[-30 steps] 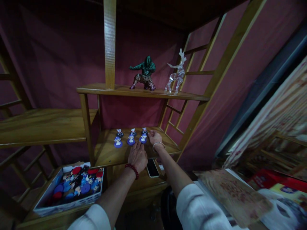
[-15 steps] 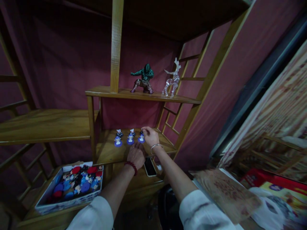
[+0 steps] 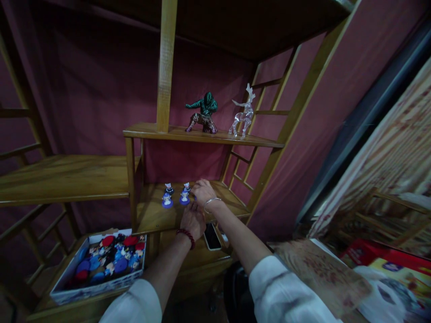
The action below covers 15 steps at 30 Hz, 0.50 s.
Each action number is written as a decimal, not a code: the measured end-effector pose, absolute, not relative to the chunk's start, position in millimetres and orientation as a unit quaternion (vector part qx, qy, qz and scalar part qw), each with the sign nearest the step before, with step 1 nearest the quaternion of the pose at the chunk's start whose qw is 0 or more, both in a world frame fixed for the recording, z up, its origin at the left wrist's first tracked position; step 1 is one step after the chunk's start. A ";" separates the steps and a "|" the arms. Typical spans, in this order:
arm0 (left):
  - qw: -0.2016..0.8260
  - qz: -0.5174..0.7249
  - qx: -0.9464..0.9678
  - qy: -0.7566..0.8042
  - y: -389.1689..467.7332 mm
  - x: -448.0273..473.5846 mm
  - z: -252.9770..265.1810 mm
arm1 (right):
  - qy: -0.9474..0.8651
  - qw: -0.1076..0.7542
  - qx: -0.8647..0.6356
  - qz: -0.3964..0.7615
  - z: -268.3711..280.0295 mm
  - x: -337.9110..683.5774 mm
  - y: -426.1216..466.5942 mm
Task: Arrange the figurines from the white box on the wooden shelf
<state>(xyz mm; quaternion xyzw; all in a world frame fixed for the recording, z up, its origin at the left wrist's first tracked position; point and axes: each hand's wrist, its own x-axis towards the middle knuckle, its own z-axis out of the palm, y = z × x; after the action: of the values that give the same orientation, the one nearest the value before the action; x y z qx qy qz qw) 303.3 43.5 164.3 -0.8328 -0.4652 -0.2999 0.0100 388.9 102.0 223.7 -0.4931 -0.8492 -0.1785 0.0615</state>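
Observation:
On the lower shelf (image 3: pixel 151 215), two small white figurines on purple bases, a left one (image 3: pixel 167 200) and a right one (image 3: pixel 184 197), stand in front. Behind them are two dark-and-white figurines, one at the left (image 3: pixel 169 188) and one at the right (image 3: pixel 186 186). My right hand (image 3: pixel 204 194), with a silver bangle, bends its fingers down just right of these, hiding whatever they grip. A sliver of purple shows below it. My left hand (image 3: pixel 193 220), with a dark red bead bracelet, lies low at the shelf's front, fingers stretched forward beneath the right hand; its fingertips are partly hidden.
A box (image 3: pixel 97 287) of mixed figurines stands at lower left. A phone (image 3: pixel 212 236) lies below the shelf. Above, a green crouching figure (image 3: pixel 204 113) and a clear deer (image 3: pixel 244 115) stand on the upper shelf (image 3: pixel 188 135). Packages (image 3: pixel 387 287) lie at right.
My right hand has shifted left and turned over the right-hand figurines, which it now covers. My left hand stays nearly in place. The view has moved slightly.

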 end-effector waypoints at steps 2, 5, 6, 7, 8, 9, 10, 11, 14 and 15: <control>0.002 -0.305 -0.831 -0.466 44.4 303.7 163.1 | -0.851 0.041 -0.487 -0.193 223.0 386.2 105.2; -0.005 -0.310 -0.830 -0.464 44.5 303.3 163.0 | -0.853 0.020 -0.482 -0.197 221.7 383.4 108.5; -0.005 -0.311 -0.829 -0.464 44.2 303.0 163.5 | -0.854 0.017 -0.481 -0.195 221.1 382.8 109.5; -0.006 -0.311 -0.830 -0.464 43.8 302.7 164.2 | -0.855 0.016 -0.482 -0.193 220.4 382.2 110.5; -0.008 -0.309 -0.830 -0.463 43.3 302.5 165.1 | -0.855 0.015 -0.483 -0.189 219.5 381.7 111.6; -0.010 -0.306 -0.831 -0.464 42.8 302.5 166.0 | -0.855 0.014 -0.484 -0.186 218.6 381.2 112.8; -0.014 -0.302 -0.831 -0.467 42.3 302.5 166.8 | -0.854 0.013 -0.487 -0.182 217.6 380.7 114.2; -0.017 -0.297 -0.830 -0.472 41.8 302.6 167.6 | -0.853 0.011 -0.489 -0.180 216.7 380.3 115.6; -0.022 -0.293 -0.825 -0.483 40.6 302.8 169.3 | -0.850 0.010 -0.495 -0.181 214.5 379.3 119.5; -0.022 -0.294 -0.824 -0.484 40.3 302.9 169.6 | -0.849 0.010 -0.497 -0.181 214.2 379.1 120.5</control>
<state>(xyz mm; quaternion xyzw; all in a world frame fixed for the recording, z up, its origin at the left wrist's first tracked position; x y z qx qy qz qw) 302.9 40.3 169.6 -0.8238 -0.4839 -0.2944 -0.0216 379.1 120.5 214.2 -0.4968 -0.8487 -0.1808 0.0104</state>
